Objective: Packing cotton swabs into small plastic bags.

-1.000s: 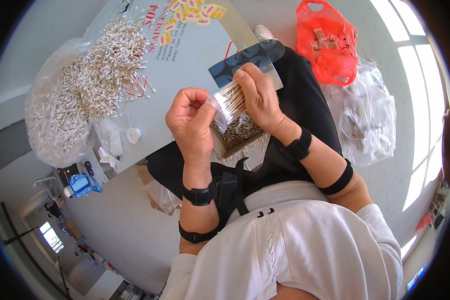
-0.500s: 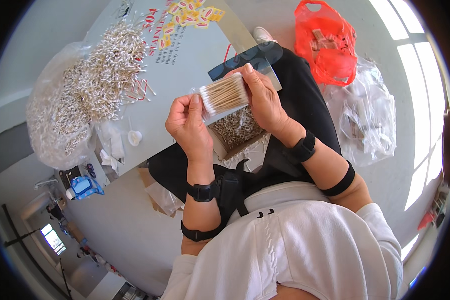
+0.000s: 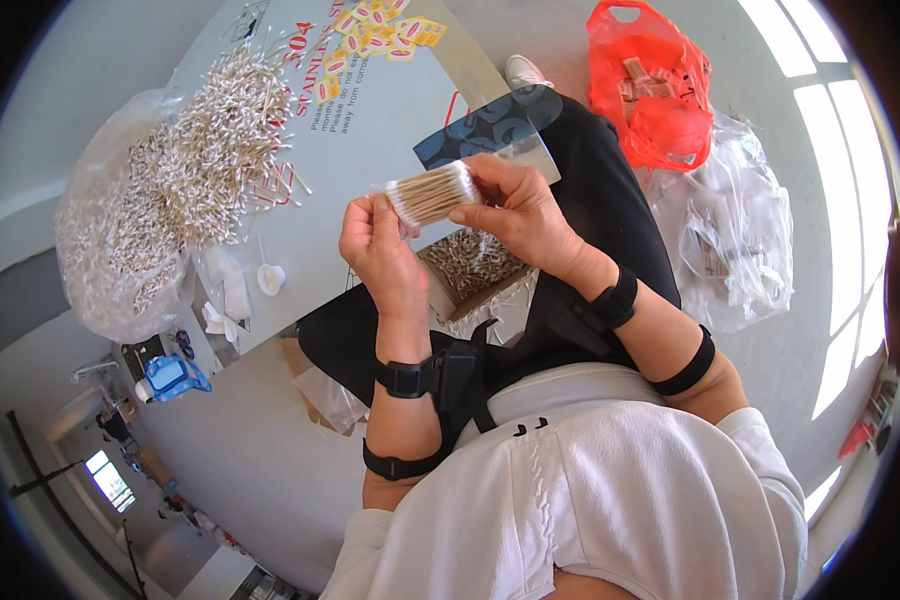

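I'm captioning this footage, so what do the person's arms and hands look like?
The left hand and right hand are ungloved. Black bands, the left wristband and right wristband, circle the wrists, with blocky dark parts. Plain black straps, the left strap and right strap, sit higher up, short of the off-white sleeves.

We are sitting in what seems a small workshop: loose cotton swabs (image 3: 235, 120) are spilling from a clear bag (image 3: 85, 240) onto a table (image 3: 310, 235), yellow slips (image 3: 375, 35) are lying there, and plastic bags (image 3: 670, 135) are resting on the floor (image 3: 740, 370).
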A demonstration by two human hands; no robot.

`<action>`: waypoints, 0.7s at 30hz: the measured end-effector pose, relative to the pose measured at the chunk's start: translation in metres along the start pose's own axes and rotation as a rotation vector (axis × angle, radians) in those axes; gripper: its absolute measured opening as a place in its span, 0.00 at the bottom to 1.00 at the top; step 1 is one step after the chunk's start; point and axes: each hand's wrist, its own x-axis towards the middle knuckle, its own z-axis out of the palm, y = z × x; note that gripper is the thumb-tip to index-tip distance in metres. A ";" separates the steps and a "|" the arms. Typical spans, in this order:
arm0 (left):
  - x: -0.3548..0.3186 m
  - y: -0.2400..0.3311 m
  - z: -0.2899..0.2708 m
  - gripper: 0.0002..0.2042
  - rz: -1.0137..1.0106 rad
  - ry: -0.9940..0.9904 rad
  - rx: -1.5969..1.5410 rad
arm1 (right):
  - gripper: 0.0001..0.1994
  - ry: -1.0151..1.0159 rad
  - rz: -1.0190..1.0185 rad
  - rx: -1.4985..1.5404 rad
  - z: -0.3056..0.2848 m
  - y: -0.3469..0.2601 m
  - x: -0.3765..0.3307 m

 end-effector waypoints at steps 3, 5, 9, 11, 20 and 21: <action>0.002 0.001 -0.001 0.08 -0.103 -0.017 -0.027 | 0.17 0.021 0.004 -0.150 0.002 -0.009 -0.001; 0.006 0.000 -0.003 0.07 -0.284 -0.032 -0.139 | 0.18 0.023 -0.013 -0.208 0.004 -0.014 -0.003; 0.007 -0.006 -0.007 0.08 -0.315 -0.044 -0.159 | 0.18 -0.003 -0.011 -0.211 0.002 -0.013 0.001; 0.005 -0.007 -0.003 0.08 -0.014 0.001 0.126 | 0.18 0.004 0.026 -0.236 -0.007 -0.001 0.006; 0.018 0.007 0.005 0.07 0.815 -0.474 1.034 | 0.15 0.082 -0.343 -0.550 -0.009 -0.004 0.018; 0.019 0.004 0.007 0.07 0.846 -0.516 1.078 | 0.12 -0.022 -0.287 -0.473 -0.009 -0.002 0.020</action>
